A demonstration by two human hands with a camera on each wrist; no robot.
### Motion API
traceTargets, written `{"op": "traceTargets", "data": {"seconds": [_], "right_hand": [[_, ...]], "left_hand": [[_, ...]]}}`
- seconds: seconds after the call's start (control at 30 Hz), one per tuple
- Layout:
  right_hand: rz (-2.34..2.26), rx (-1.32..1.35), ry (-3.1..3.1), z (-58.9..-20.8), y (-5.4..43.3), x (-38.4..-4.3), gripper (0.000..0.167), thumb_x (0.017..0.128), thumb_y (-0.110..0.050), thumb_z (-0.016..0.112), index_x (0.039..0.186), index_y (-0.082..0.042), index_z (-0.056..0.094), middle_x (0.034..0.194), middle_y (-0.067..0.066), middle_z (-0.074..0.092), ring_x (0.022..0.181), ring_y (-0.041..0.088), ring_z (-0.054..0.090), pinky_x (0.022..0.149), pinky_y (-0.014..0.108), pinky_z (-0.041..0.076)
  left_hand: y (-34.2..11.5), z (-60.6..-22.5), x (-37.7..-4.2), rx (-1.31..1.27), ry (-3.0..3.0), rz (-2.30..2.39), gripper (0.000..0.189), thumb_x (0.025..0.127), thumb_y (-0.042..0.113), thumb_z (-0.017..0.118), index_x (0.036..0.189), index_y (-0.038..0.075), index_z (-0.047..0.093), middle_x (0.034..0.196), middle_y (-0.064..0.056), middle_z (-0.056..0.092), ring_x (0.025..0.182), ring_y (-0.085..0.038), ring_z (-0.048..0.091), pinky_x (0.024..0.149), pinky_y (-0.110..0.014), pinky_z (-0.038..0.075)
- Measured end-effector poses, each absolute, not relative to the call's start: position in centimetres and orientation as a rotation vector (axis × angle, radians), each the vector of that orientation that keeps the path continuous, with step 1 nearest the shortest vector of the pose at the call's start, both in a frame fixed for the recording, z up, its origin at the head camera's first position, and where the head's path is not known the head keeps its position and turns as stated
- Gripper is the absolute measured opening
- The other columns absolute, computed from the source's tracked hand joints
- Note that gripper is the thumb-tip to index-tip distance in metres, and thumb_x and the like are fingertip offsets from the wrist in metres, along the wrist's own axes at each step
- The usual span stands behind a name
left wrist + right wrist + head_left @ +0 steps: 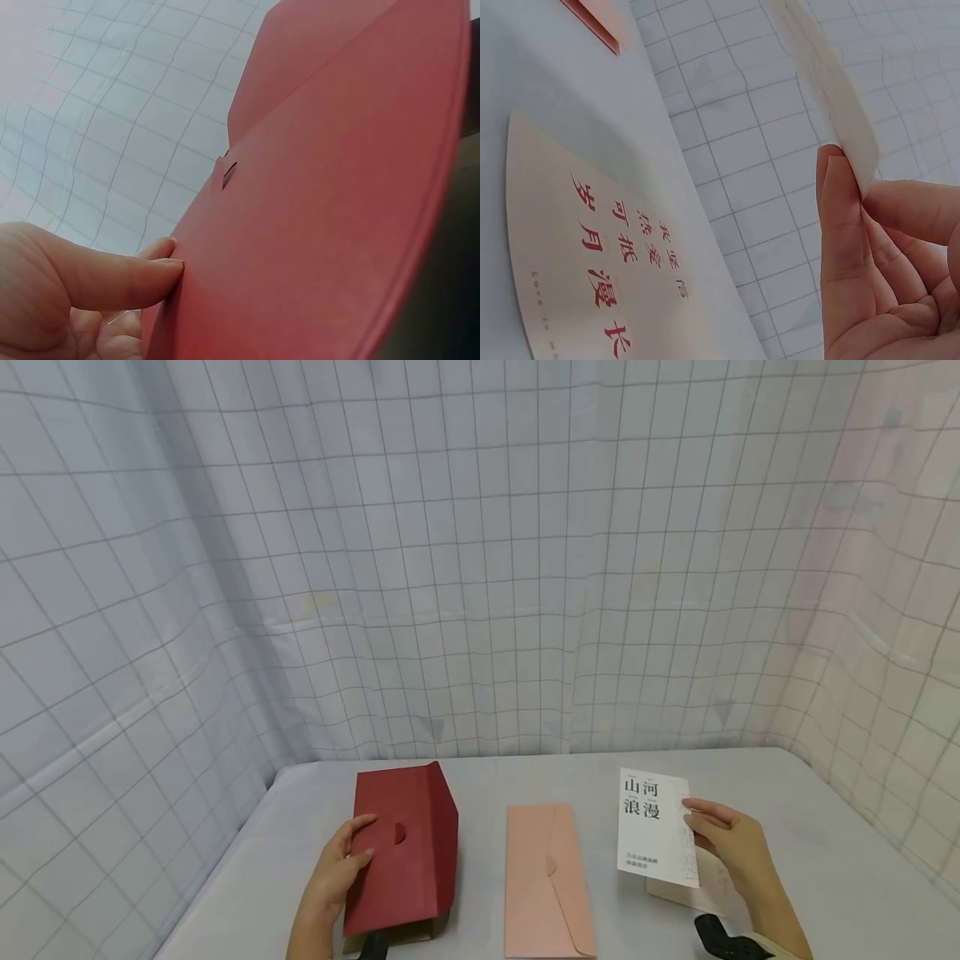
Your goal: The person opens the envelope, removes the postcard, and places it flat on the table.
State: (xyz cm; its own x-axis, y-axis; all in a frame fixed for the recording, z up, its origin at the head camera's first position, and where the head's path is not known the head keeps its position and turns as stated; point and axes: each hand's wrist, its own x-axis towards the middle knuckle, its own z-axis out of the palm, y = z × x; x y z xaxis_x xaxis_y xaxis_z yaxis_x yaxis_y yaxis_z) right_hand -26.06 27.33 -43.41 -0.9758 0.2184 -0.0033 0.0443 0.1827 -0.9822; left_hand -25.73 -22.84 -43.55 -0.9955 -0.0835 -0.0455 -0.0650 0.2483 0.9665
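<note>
Softly lit in head view, pinkish toward three o'clock; in left wrist view, hazy toward ten o'clock.

White grid-patterned curtain [510, 568] hangs on three sides, rippled, its thin dark lines bent by folds. Two faint yellowish patches on the back stretch. White tabletop [810, 843], far corners rounded, far edge near the curtain. Light soft; left bluish, right warmer, faintly pink.

Folder [397, 860] left, envelope [536, 885] centre, card [655, 839] right
</note>
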Motion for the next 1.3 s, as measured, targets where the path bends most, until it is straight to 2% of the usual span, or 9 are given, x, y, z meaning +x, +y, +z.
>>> {"op": "traceTargets", "data": {"seconds": [0.23, 0.33, 0.5, 0.63, 0.93, 1.13, 1.3], "right_hand": [[1.892, -0.372, -2.332, -43.5, 28.3, -25.7, 0.047, 0.087, -0.021, 0.065, 0.127, 0.002, 0.055, 0.08, -0.023, 0.066, 0.074, -0.003, 0.064, 0.07, 0.016, 0.053], [1.916, -0.394, -2.319, -43.6, 28.8, -25.6, 0.04, 0.087, -0.02, 0.066, 0.123, -0.004, 0.06, 0.078, -0.025, 0.064, 0.073, -0.003, 0.063, 0.069, 0.016, 0.053], [1.951, -0.412, -2.297, -43.7, 29.5, -25.5, 0.02, 0.087, -0.02, 0.066, 0.106, -0.022, 0.069, 0.075, -0.027, 0.063, 0.072, -0.004, 0.062, 0.069, 0.015, 0.053], [1.97, -0.435, -2.288, -43.9, 30.1, -25.5, 0.015, 0.087, -0.019, 0.066, 0.098, -0.029, 0.069, 0.074, -0.027, 0.063, 0.071, -0.004, 0.062, 0.068, 0.015, 0.053], [1.92, -0.529, -2.305, -45.0, 31.1, -25.8, 0.03, 0.085, -0.02, 0.066, 0.114, -0.01, 0.067, 0.074, -0.026, 0.059, 0.07, -0.001, 0.06, 0.066, 0.017, 0.053], [1.934, -0.533, -2.305, -45.6, 31.7, -25.8, 0.026, 0.085, -0.019, 0.066, 0.11, -0.012, 0.069, 0.073, -0.024, 0.06, 0.069, -0.001, 0.06, 0.066, 0.017, 0.053], [1.883, -0.556, -2.333, -46.2, 31.8, -25.9, 0.029, 0.084, -0.018, 0.067, 0.11, -0.006, 0.069, 0.074, -0.022, 0.06, 0.069, -0.001, 0.059, 0.063, 0.018, 0.053]], "left_hand": [[-23.4, -43.8, -25.6, 0.195, -2.484, -1.911, 0.051, 0.093, -0.005, 0.04, 0.142, 0.006, 0.032, 0.147, -0.025, 0.034, 0.122, -0.032, 0.039, 0.081, -0.026, 0.039], [-23.5, -43.9, -25.6, 0.191, -2.485, -1.919, 0.051, 0.093, -0.004, 0.041, 0.142, 0.005, 0.031, 0.146, -0.026, 0.034, 0.12, -0.032, 0.042, 0.08, -0.027, 0.04], [-24.0, -43.9, -25.7, 0.176, -2.507, -1.913, 0.051, 0.093, -0.005, 0.041, 0.142, 0.004, 0.031, 0.147, -0.025, 0.031, 0.124, -0.033, 0.037, 0.085, -0.027, 0.037], [-24.3, -43.9, -25.7, 0.175, -2.514, -1.899, 0.051, 0.093, -0.006, 0.041, 0.142, 0.002, 0.03, 0.148, -0.025, 0.03, 0.126, -0.033, 0.034, 0.087, -0.026, 0.034], [-24.3, -44.6, -26.0, 0.167, -2.562, -1.861, 0.051, 0.091, -0.008, 0.039, 0.14, -0.001, 0.031, 0.146, -0.029, 0.029, 0.126, -0.037, 0.035, 0.096, -0.042, 0.034], [-24.3, -45.2, -26.3, 0.179, -2.594, -1.812, 0.05, 0.089, -0.009, 0.04, 0.138, -0.002, 0.034, 0.143, -0.03, 0.033, 0.122, -0.036, 0.039, 0.09, -0.036, 0.037], [-24.1, -45.4, -26.4, 0.167, -2.617, -1.785, 0.05, 0.088, -0.009, 0.042, 0.138, -0.002, 0.035, 0.144, -0.032, 0.032, 0.124, -0.037, 0.038, 0.096, -0.043, 0.035]]}}
